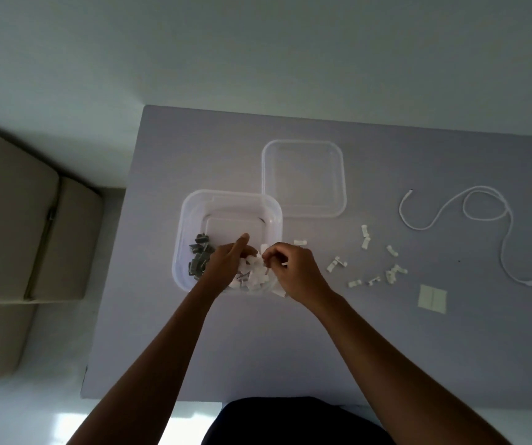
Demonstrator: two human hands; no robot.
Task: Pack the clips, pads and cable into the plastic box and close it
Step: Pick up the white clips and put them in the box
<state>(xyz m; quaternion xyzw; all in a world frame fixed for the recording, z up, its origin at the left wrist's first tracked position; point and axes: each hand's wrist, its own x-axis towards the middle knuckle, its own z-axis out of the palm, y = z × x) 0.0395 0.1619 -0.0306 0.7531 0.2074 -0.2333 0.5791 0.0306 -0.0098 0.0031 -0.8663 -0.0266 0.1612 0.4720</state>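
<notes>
Grey table (194,348) — beige sofa (17,236) beside

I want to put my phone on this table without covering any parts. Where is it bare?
Bare: the near strip between the forearms and the table edge, and the far-left corner behind the box. Crowded: right of the box, with scattered white clips, the pad sheet, cable and lid.

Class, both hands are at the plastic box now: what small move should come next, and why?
Probably let the white pieces drop into the box, then send the right hand to the loose clips beside it. Those clips, the pad and the cable lie unpacked on the table; the lid is off.
</notes>
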